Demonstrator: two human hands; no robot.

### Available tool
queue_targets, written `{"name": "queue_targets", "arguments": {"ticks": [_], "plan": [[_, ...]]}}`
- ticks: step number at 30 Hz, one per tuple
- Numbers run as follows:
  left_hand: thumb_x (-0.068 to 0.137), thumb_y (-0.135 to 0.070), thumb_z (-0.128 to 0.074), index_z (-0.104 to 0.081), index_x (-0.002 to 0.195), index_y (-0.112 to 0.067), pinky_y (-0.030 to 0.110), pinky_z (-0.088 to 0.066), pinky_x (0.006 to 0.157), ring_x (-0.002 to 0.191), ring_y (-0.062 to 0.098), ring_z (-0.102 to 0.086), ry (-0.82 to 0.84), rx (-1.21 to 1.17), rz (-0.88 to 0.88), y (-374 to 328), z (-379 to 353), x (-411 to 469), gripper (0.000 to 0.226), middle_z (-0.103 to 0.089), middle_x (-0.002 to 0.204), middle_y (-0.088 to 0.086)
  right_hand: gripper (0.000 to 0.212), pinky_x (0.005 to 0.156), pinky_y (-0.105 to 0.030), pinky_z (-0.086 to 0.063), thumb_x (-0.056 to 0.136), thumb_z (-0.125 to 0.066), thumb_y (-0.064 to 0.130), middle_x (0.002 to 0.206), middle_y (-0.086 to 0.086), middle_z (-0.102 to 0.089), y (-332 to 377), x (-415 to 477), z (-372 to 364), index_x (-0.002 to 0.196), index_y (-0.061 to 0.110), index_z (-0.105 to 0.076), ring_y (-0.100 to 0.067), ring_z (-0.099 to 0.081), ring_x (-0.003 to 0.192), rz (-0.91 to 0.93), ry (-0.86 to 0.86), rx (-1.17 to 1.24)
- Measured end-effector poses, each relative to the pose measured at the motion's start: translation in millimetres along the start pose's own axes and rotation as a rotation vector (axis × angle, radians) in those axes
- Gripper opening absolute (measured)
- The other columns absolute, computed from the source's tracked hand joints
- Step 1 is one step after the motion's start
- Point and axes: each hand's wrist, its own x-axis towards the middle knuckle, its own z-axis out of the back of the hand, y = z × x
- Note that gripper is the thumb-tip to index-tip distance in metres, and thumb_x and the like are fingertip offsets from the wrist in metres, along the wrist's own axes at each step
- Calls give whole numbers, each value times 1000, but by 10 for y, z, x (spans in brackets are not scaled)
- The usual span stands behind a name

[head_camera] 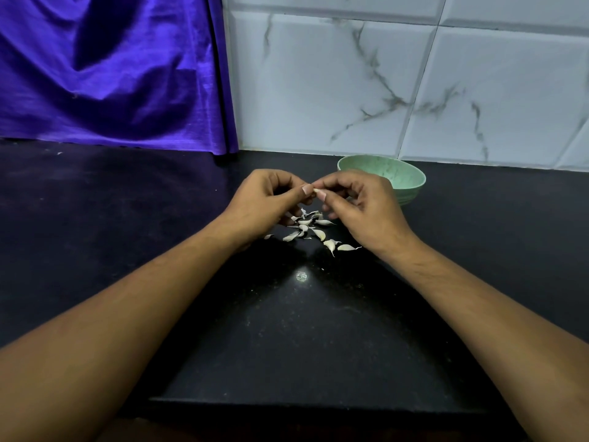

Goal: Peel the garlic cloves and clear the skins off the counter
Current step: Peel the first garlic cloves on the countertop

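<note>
- Head view. Left hand (267, 196) and right hand (360, 205) meet above the counter. Thumb and forefinger of each pinch one small garlic clove (317, 190) between them, with the other fingers curled in.
- Step in hand, by my reading: peeling that one clove, held in the air just above the pile. Whether its skin has begun to lift is too small to tell.
- Pile (307, 229) of pale cloves and skin scraps lies on the counter directly under the hands. Two more cloves (331, 245) lie just beside it, toward the right wrist. I cannot tell peeled pieces from empty skins.
- Green bowl (404, 177) stands behind the right hand, near the wall, partly hidden by the knuckles. Its contents are not visible.
- Next move, as I judge it: a nail under the skin at the tip, strip it, then probably drop the bare clove in the bowl. It calls for a fine pinch, since the clove is small and may slip. Clearing the skins looks not yet begun.
- Surface: black speckled stone counter (95, 234), glossy, with a bright glare spot between the forearms. The front edge shows at the bottom.
- Room: white marble-veined tiled wall (414, 90) at back right. Purple cloth (111, 74) hangs at back left, down to the counter.
</note>
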Motion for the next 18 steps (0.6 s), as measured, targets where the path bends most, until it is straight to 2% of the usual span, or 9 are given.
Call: {"name": "queue_targets", "arguments": {"ticks": [5, 11, 15, 18], "plan": [[98, -23, -67, -75, 88, -6, 31, -56, 63, 71, 13, -67, -8, 93, 13, -6, -6, -28, 21, -75, 82, 10, 15, 77, -48, -62, 95, -71, 12, 95, 2, -76, -33, 0, 8, 106, 15, -79, -16, -74, 83, 52, 37, -89], [77, -27, -65, -75, 71, -11, 34, -59, 62, 69, 18, -69, -64, 59, 82, -37, -42, -51, 20, -75, 76, 11, 18, 80, -43, -60, 92, -72, 9, 94, 2, -76, -2, -22, -10, 106, 16, -79, -12, -73, 86, 102, 34, -184], [84, -16, -68, -74, 66, -12, 32, -56, 60, 67, 21, -66, -96, -12, 146, -60, -75, -50, 19, -72, 70, 10, 20, 82, -38, -59, 90, -69, 8, 96, 1, -76, 17, -32, -26, 107, 15, -79, -11, -72, 90, 134, 30, -232], [88, -11, -66, -74, 70, -8, 30, -56, 58, 66, 20, -65, -113, -50, 181, -83, -100, -50, 21, -71, 70, 11, 20, 81, -36, -58, 91, -69, 11, 95, 1, -76, 44, -42, -41, 107, 15, -79, -10, -71, 88, 156, 24, -249]]}}
